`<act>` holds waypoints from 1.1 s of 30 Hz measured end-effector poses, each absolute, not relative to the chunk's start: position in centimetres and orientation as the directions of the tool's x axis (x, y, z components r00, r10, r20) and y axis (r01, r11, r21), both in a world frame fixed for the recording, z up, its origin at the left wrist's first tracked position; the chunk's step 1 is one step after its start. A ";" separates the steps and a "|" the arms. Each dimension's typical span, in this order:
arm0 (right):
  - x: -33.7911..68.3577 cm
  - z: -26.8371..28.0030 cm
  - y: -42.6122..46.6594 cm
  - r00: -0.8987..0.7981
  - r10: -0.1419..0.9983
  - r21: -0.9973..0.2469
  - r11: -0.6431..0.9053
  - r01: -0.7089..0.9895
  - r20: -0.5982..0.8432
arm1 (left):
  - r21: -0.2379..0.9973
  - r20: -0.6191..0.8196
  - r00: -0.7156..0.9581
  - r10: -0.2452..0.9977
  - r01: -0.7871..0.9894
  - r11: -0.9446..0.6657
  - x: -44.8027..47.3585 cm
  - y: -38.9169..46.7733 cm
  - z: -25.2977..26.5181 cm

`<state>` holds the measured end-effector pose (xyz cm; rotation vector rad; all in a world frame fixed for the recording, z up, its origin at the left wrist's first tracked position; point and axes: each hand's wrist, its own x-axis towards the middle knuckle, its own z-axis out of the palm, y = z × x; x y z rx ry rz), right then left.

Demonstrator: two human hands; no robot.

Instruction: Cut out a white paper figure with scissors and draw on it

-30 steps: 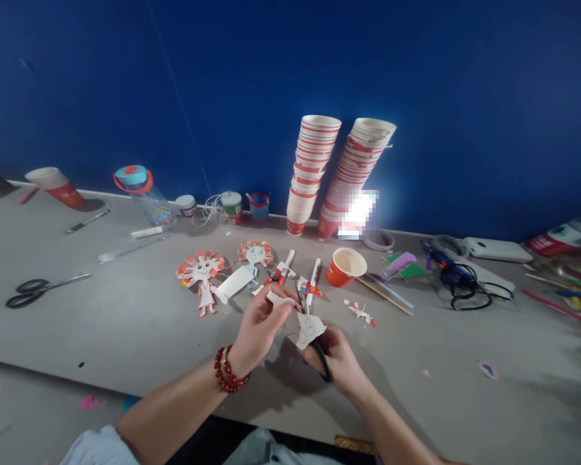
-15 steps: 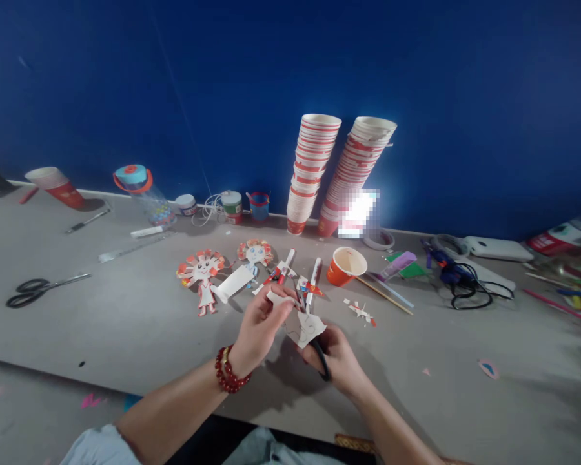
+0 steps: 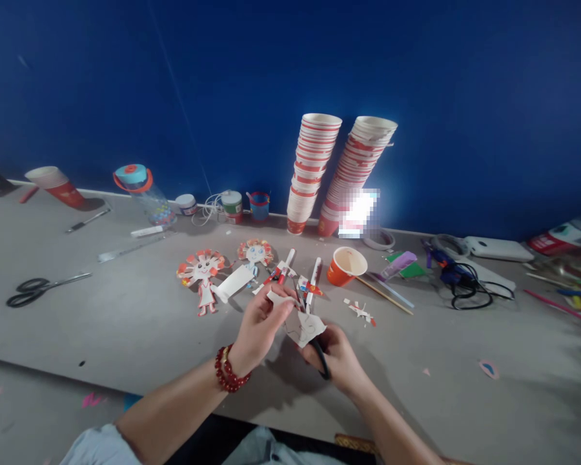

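A white piece of paper (image 3: 304,329) with drawn lines is pinched in my left hand (image 3: 261,329), which wears red beads at the wrist. My right hand (image 3: 341,361) grips black-handled scissors (image 3: 323,361), and their blades reach up past the paper's edge. Just beyond my hands lie two markers, one white and red (image 3: 286,266), the other white (image 3: 314,278). Two paper figures with petal-like hair, a red-outlined one (image 3: 206,284) and a blue-outlined one (image 3: 255,253), lie to the left beside a white paper roll (image 3: 235,283).
Two tall stacks of paper cups (image 3: 304,181) lean near the blue wall. An orange paper cup (image 3: 339,270) stands beyond my right hand, with paper scraps (image 3: 360,311) nearby. Another pair of scissors (image 3: 43,289) lies far left; a glue gun (image 3: 452,271) with its cord is at right.
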<state>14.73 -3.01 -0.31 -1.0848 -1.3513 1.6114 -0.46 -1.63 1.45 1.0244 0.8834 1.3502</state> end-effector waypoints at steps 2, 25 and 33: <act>14.7 -0.1 -3.0 -0.354 0.925 -0.987 -0.158 -0.029 -0.138 | 0.941 0.062 0.050 0.997 -0.335 -0.042 -0.5 -1.6 1.5; 15.0 -0.4 -2.8 -0.349 0.927 -0.990 -0.133 0.038 -0.138 | 0.947 0.050 0.082 0.995 -0.321 -0.021 -0.8 -1.3 1.9; 15.0 -0.4 -2.8 -0.348 0.926 -0.989 -0.142 0.035 -0.145 | 0.951 0.075 0.092 0.993 -0.306 -0.044 -0.9 -1.3 1.9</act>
